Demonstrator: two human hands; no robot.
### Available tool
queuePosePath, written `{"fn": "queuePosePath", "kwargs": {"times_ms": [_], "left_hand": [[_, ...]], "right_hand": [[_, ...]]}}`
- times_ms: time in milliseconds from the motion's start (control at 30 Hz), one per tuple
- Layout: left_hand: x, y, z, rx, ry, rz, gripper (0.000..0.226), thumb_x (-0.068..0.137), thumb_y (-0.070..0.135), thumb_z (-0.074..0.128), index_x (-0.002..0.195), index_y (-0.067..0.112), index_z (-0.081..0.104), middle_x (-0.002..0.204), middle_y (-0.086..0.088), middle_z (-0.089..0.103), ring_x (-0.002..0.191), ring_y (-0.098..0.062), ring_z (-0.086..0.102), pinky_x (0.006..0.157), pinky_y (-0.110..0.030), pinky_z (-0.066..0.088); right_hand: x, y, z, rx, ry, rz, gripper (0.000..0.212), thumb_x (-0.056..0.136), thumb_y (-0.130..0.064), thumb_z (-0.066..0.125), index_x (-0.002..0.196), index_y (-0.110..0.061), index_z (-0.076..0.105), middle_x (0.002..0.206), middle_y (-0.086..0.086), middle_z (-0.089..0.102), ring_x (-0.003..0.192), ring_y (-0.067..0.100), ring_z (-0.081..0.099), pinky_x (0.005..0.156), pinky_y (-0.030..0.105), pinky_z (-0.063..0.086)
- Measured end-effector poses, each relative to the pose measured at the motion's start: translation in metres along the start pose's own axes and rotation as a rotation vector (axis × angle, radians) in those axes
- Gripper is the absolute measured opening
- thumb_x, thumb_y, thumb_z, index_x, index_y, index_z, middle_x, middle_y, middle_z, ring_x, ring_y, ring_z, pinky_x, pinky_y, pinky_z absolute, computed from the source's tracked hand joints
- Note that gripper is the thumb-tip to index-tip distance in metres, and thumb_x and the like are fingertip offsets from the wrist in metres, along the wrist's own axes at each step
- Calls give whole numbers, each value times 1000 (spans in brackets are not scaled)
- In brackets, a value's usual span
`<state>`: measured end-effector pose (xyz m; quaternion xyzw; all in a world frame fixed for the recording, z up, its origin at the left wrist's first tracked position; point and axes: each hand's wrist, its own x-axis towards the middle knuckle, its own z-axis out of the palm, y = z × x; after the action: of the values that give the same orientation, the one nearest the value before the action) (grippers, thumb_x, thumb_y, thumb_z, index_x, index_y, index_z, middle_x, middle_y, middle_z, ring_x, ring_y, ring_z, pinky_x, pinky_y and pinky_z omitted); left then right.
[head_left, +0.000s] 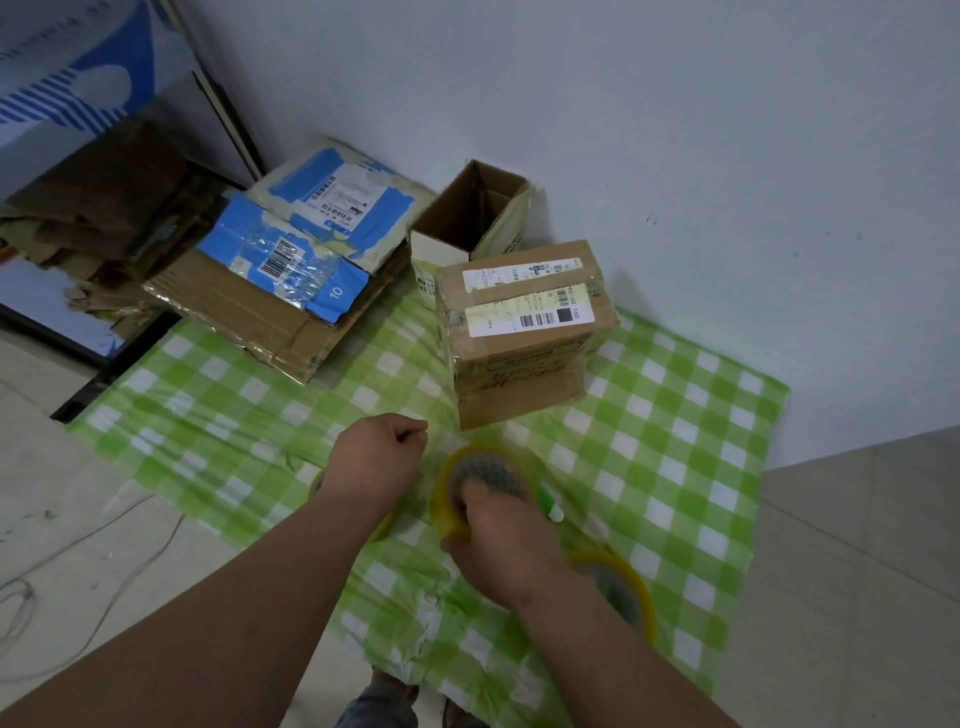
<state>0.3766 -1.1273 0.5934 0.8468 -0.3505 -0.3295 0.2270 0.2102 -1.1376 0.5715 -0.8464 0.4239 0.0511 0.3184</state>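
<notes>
Two hands are seen over a green checked cloth that is spread on the floor. A yellow tape roll is held up on its edge by the right hand. The fingers are curled round the near side of the roll, and some are tucked into its hole. The left hand is kept just beside the roll, to its left. Its fingers are curled in tight with the thumb pressed against them, but it cannot be told if anything thin is pinched there. A small green and white thing is seen just right of the held roll; it is too blurred to be named. A second roll is laid on the cloth behind the right wrist. A third roll is partly hidden under the left wrist. A taped brown box with white labels is set on the cloth past the hands. An open box is placed behind it, by the wall. A pile of flat boxes is stacked to the left.
</notes>
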Motion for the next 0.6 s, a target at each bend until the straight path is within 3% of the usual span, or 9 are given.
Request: {"fn": "queuePosePath", "kwargs": {"times_ms": [100,167,233,333,433,533,600], "left_hand": [[5,3,-3,-67,32,-9,21,97,25,56,112,24,71,89,12,67,73,-2,56,61,-20,43],[9,10,-4,-98,52,13,23,97,27,57,116,24,68,87,13,63,74,-2,56,62,-17,42],[11,19,-3,-140,50,34,28,96,31,59,123,24,65,93,16,61,79,1,55,62,-15,39],[14,33,-3,-218,16,56,42,95,38,61,134,25,56,105,15,60,86,6,55,65,-15,40],[20,45,-2,-255,-39,62,58,93,43,62,146,26,44,126,12,57,100,-4,59,76,-23,43],[26,53,-1,-295,-105,48,69,91,40,66,151,28,34,140,13,51,117,-12,57,91,-32,46],[28,56,0,-321,-146,50,68,91,39,66,151,32,35,144,13,50,120,-13,57,99,-37,46]], "right_hand": [[0,-1,-3,91,3,1,21,85,-45,60,88,-28,49,87,-4,61,78,20,59,65,33,48],[5,1,-12,217,180,44,19,84,-41,58,91,-23,58,89,-2,62,79,20,59,71,35,51],[13,7,-25,310,376,152,19,85,-27,63,102,-17,62,100,1,59,90,21,58,79,35,50],[27,18,-47,420,594,315,38,82,-8,66,119,-11,58,115,3,48,108,25,51,96,42,46],[39,29,-69,505,766,413,61,79,0,65,136,-8,45,133,9,40,124,28,41,108,37,36],[52,43,-89,594,781,462,81,83,0,62,152,-18,23,155,5,21,143,24,23,113,30,22],[61,50,-100,649,695,441,85,88,-7,61,155,-29,14,160,-3,14,147,20,17,118,37,21]]}}
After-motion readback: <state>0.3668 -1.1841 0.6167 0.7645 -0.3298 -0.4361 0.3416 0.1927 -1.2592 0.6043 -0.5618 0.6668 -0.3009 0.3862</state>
